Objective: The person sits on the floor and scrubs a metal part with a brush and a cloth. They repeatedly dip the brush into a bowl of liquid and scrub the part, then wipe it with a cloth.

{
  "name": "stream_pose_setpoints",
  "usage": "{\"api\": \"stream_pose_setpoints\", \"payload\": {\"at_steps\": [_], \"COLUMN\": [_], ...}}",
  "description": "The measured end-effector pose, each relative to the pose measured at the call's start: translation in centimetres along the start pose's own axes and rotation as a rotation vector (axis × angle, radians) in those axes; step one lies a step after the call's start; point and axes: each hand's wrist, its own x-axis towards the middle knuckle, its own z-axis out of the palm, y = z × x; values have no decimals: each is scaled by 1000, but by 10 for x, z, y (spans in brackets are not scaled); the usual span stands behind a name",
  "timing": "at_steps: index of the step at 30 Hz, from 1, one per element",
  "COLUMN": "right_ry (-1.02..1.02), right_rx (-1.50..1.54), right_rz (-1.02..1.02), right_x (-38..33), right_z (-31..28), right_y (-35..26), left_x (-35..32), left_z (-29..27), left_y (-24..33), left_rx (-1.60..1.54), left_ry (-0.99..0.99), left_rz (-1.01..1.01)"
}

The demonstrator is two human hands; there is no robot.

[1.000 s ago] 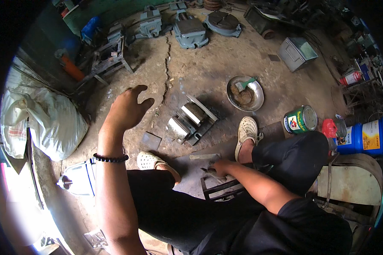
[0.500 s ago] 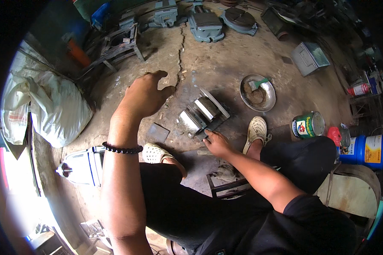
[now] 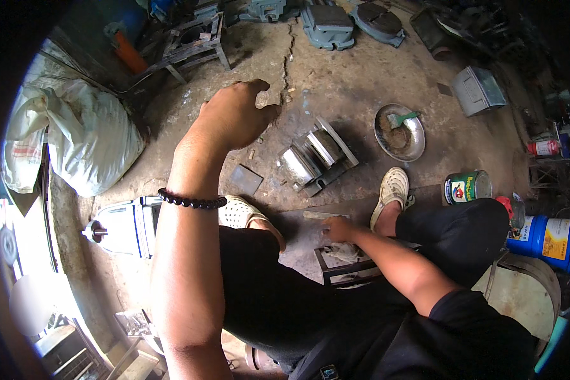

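Note:
On the floor between my feet and beyond them lies a metal machine part (image 3: 320,155) with two shiny blocks and a flat upright plate along its right side. My left hand (image 3: 239,114) hovers to its left, thumb and fingers apart, holding nothing. Nearer to me, my right hand (image 3: 337,229) is low beside a short flat bar (image 3: 320,215) and a crumpled greyish rag (image 3: 341,253). Its fingers point down and are blurred, so whether they grip anything is unclear. The rag lies on a dark metal frame (image 3: 325,269).
A round metal pan (image 3: 418,147) with a green-handled brush (image 3: 402,119) sits right of the part. A thin dark plate (image 3: 246,179) lies on the left. Paint can (image 3: 467,187) and blue bucket (image 3: 543,237) stand right; white sacks (image 3: 95,136) left; heavy grey vises (image 3: 327,28) at the back.
My right hand has come away from the machine part, back toward me, to beside the bar and rag. The left hand stays raised and spread. The view has shifted slightly.

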Motion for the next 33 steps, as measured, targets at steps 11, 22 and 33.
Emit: {"api": "stream_pose_setpoints", "payload": {"at_steps": [11,22,33], "right_ry": [107,634,370], "right_rx": [-213,-60,-275], "right_rz": [-300,-131,-30], "right_x": [-70,-144,-154], "right_z": [-253,-398,-402], "right_y": [-37,-44,-28], "left_x": [-9,3,14], "left_z": [-7,-1,11], "left_y": [-3,6,15], "left_rx": [-24,18,12], "left_ry": [-8,-136,-193], "left_rz": [-15,-60,3]}}
